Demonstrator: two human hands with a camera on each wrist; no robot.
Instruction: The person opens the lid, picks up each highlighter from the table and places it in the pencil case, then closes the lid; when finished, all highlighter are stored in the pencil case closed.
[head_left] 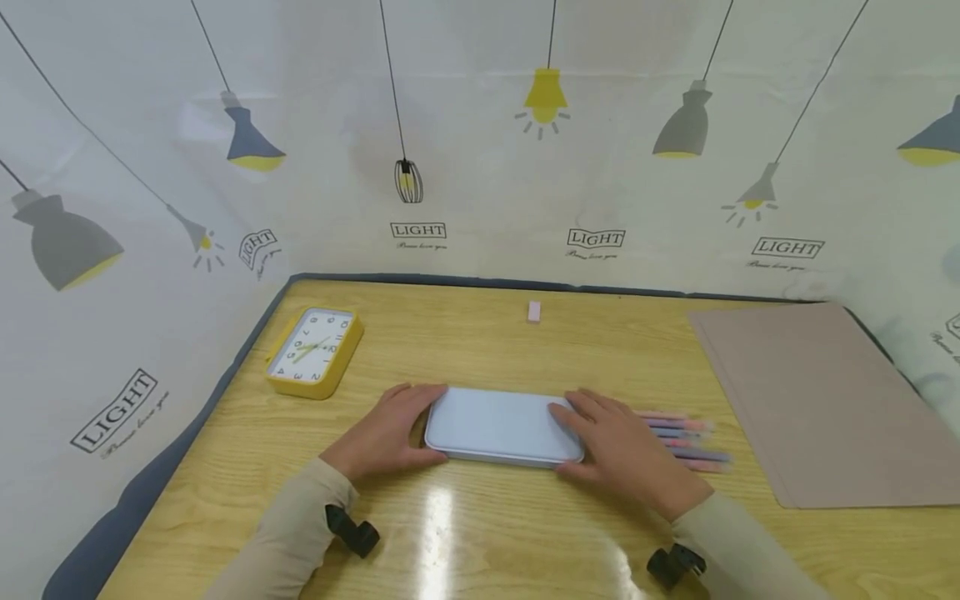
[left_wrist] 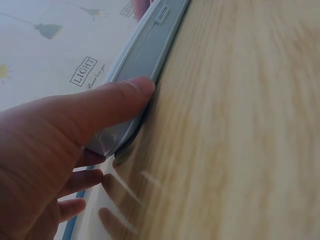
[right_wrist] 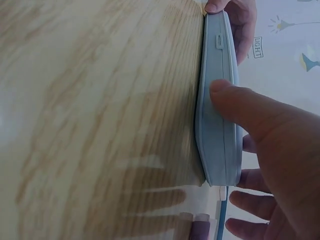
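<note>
A light blue pencil case point(head_left: 498, 425) lies flat on the wooden table, lid down over its body, with a small latch on its front side in both wrist views. My left hand point(head_left: 390, 429) grips its left end, the thumb point(left_wrist: 137, 87) on the front side and the fingers toward the back. At the right end my right hand point(head_left: 618, 442) holds it, one finger over the lid and the thumb point(right_wrist: 222, 89) against the front side. Several pastel pens point(head_left: 686, 442) lie beside the right hand, partly hidden behind it.
A yellow clock point(head_left: 322, 354) stands at the back left of the table point(head_left: 420, 333). Near the back edge lies a small pink block point(head_left: 534, 312). A pinkish-brown mat point(head_left: 832, 408) covers the right side. Lamp-printed curtains point(head_left: 495, 192) enclose the table's back and sides.
</note>
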